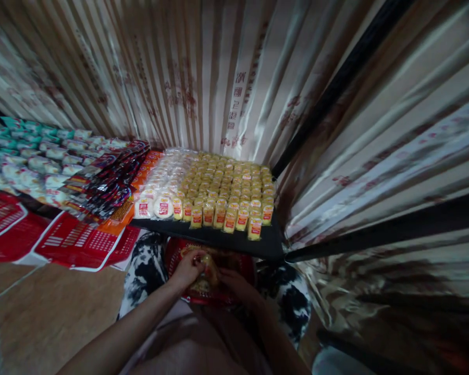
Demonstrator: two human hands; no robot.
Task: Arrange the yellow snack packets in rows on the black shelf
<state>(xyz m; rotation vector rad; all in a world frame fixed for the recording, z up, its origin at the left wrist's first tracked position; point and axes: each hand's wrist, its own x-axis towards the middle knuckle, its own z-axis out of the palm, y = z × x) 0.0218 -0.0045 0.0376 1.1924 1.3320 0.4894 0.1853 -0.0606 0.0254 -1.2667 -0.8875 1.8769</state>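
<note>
Above a red basket on the lap, both hands meet at a small yellow snack packet in a clear wrapper. My left hand is closed on its left side, thumb and fingers pinching it near the top. From the right, my right hand closes its fingers against the packet's other side; shadow covers part of them. More yellowish packets lie low in the basket, dim and partly hidden by the hands. Upright yellow snack packets stand in close rows on the black table just beyond.
Left of the rows lie white round packets, orange packets, dark packets and green-and-white packets. Red printed sheeting hangs at the table's front. A pleated curtain and black poles close off the back and right.
</note>
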